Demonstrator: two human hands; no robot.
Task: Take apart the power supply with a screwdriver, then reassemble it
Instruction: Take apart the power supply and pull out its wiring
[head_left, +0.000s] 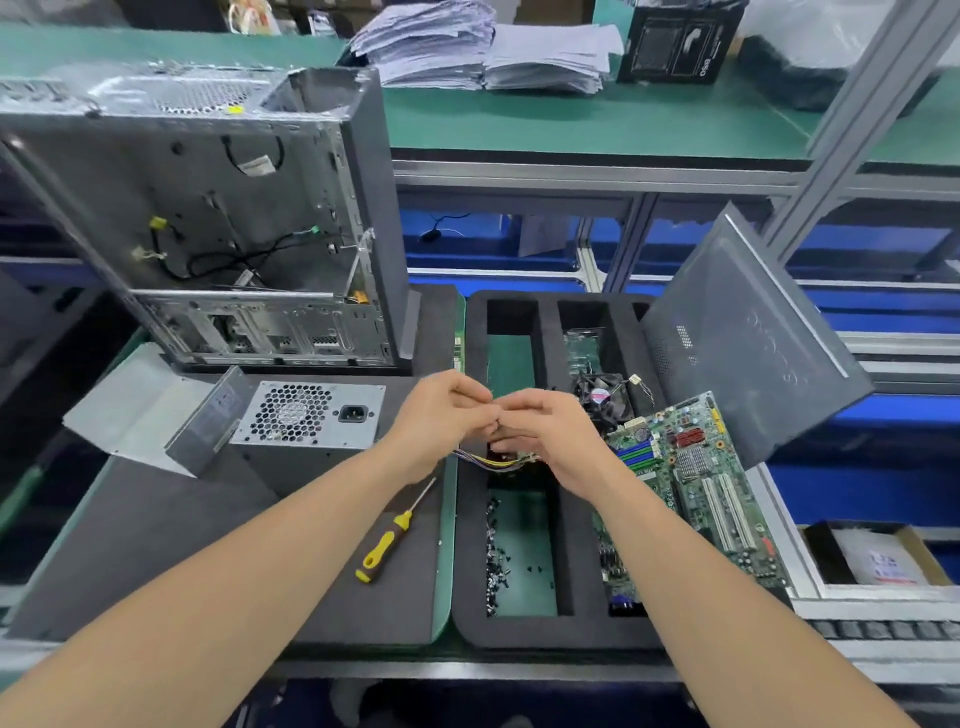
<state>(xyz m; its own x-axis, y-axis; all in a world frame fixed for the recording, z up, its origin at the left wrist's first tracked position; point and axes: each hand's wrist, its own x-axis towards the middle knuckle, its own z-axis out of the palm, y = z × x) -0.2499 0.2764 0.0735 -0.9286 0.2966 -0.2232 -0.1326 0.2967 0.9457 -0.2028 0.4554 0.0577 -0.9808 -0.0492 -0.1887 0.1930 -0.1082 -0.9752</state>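
Curling inward, the fingers (475, 396) of the left hand (447, 418) meet the fingers (511, 411) of the right hand (548, 439) tip to tip. Both sets are closed on a wire bundle (493, 461) of yellow and purple leads. The pinch point itself is hidden behind the knuckles. The bundle sags below the hands and runs back under the left wrist; its far end cannot be seen.

The power supply (306, 415) lies just left of the hands on a dark foam mat (156, 545), with its fan grille and mains socket facing the camera. A bent metal cover (130, 405) leans against its left side. In front of the power supply and to its right, the yellow-handled screwdriver (392, 535) lies untouched near the mat's right edge, its tip pointing toward the left wrist. A broad patch of bare mat lies in front of the power supply.

Right of the power supply, past a green strip of tabletop (445, 587), is a black foam tray (519, 631). The hands hover over its left compartments, where loose screws (496, 551) are heaped. A cooling fan (602, 397) and a motherboard (696, 467) fill the tray's right side. A grey side panel (743, 343) leans tilted at the tray's far right corner.

Behind the power supply stands the open computer case (208, 208).
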